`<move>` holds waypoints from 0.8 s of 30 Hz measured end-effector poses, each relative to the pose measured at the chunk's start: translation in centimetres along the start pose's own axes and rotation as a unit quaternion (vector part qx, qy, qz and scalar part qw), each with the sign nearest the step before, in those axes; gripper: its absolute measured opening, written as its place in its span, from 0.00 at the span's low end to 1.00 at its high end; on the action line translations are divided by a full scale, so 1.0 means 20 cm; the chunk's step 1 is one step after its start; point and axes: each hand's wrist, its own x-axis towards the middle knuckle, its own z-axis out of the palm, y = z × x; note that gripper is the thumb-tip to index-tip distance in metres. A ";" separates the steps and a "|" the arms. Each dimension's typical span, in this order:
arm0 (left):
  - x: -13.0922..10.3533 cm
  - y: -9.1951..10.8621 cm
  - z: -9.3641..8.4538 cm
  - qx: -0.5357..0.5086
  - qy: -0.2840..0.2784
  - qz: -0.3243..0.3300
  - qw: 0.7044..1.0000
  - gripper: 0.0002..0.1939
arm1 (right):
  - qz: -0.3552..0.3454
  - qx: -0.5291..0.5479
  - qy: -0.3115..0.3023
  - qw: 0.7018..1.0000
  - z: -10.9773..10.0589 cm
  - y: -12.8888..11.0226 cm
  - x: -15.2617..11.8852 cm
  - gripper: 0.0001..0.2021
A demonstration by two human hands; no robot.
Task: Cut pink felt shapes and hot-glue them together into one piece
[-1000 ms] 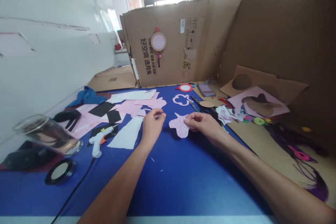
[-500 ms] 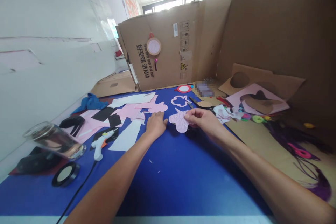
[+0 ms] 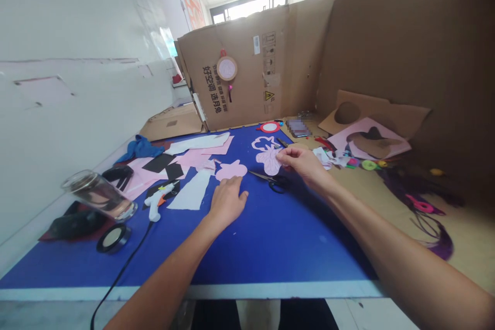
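Note:
My right hand (image 3: pixel 303 164) pinches the edge of a flower-shaped pale pink cutout (image 3: pixel 268 160) with line markings, held just above the blue tabletop. Below it lies a pair of scissors (image 3: pixel 273 181) with black handles, blades pointing left. My left hand (image 3: pixel 229 200) rests palm down, thumb spread, its fingertips at the near edge of a plain pink cutout (image 3: pixel 231 170) lying flat. Whether those fingertips press on the cutout or only meet its edge, I cannot tell. Partly behind the held piece is a pink outline-shaped scrap (image 3: pixel 260 143).
Left of my hands lie a white glue gun (image 3: pixel 157 201) with a trailing cord, a tipped glass jar (image 3: pixel 102 197), a round black lid (image 3: pixel 113 238) and white paper (image 3: pixel 191 192). Cardboard walls (image 3: pixel 243 82) rise behind. Pink paper with a hole (image 3: pixel 369 136) leans at right.
My right hand has lifted the marked cutout slightly away, uncovering the scissors. My left hand has drawn back a little, showing more of the plain cutout. The view has tilted down.

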 end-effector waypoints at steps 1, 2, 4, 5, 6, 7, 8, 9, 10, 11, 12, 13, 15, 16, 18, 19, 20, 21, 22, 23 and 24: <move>-0.04 0.01 0.00 0.013 -0.005 0.002 1.000 0.25 | 0.000 -0.001 -0.002 1.000 0.00 0.00 0.00 0.26; -0.08 0.02 0.00 0.026 -0.011 0.007 1.000 0.25 | 0.001 -0.002 -0.005 1.000 0.00 0.00 0.00 0.26; -0.17 0.06 0.02 0.045 -0.021 0.019 0.999 0.25 | 0.003 -0.003 -0.015 1.000 0.00 0.00 0.00 0.26; -0.22 0.08 0.02 0.050 -0.026 0.024 0.998 0.26 | 0.004 -0.003 -0.021 1.000 0.00 0.00 -0.01 0.26; -0.27 0.11 0.03 0.054 -0.029 0.025 0.998 0.26 | 0.006 -0.004 -0.029 1.000 0.01 0.00 -0.01 0.26; -0.32 0.14 0.04 0.059 -0.031 0.022 0.998 0.26 | 0.009 -0.005 -0.040 0.999 0.01 0.00 -0.02 0.26; -0.37 0.18 0.05 0.062 -0.031 0.024 0.997 0.26 | 0.013 -0.009 -0.052 0.999 0.02 0.00 -0.03 0.26; -0.42 0.21 0.07 0.064 -0.029 0.026 0.997 0.26 | 0.019 -0.014 -0.067 0.997 0.03 0.00 -0.04 0.26; -0.46 0.25 0.08 0.068 -0.021 0.028 0.997 0.26 | 0.026 -0.021 -0.084 0.996 0.04 0.00 -0.05 0.26; -0.50 0.29 0.10 0.072 -0.015 0.037 0.997 0.25 | 0.034 -0.030 -0.102 0.994 0.06 0.00 -0.06 0.26; -0.53 0.32 0.11 0.074 -0.011 0.046 0.996 0.25 | 0.043 -0.041 -0.120 0.991 0.07 0.00 -0.08 0.25; -0.56 0.35 0.13 0.074 -0.007 0.054 0.996 0.25 | 0.052 -0.053 -0.138 0.988 0.08 0.00 -0.09 0.25; -0.62 0.38 0.16 0.071 0.008 0.066 0.995 0.24 | 0.073 -0.078 -0.168 0.980 0.11 0.01 -0.12 0.23; -0.64 0.38 0.17 0.069 0.017 0.075 0.995 0.24 | 0.083 -0.090 -0.181 0.976 0.12 0.00 -0.13 0.22; -0.69 0.37 0.19 0.063 0.036 0.096 0.993 0.23 | 0.100 -0.111 -0.199 0.968 0.13 0.00 -0.14 0.21; -0.70 0.36 0.19 0.060 0.045 0.106 0.992 0.22 | 0.107 -0.119 -0.206 0.965 0.14 0.00 -0.15 0.21; -0.72 0.34 0.19 0.058 0.053 0.114 0.990 0.21 | 0.112 -0.126 -0.211 0.963 0.14 0.00 -0.15 0.20; -0.73 0.32 0.19 0.055 0.062 0.120 0.989 0.20 | 0.114 -0.132 -0.216 0.961 0.14 -0.01 -0.16 0.20; -0.74 0.30 0.19 0.054 0.071 0.123 0.988 0.20 | 0.114 -0.136 -0.221 0.959 0.15 -0.01 -0.16 0.20; -0.75 0.28 0.19 0.054 0.080 0.126 0.987 0.19 | 0.113 -0.139 -0.226 0.957 0.15 -0.02 -0.17 0.20; -0.75 0.26 0.18 0.054 0.086 0.129 0.986 0.19 | 0.113 -0.139 -0.233 0.956 0.16 -0.02 -0.17 0.21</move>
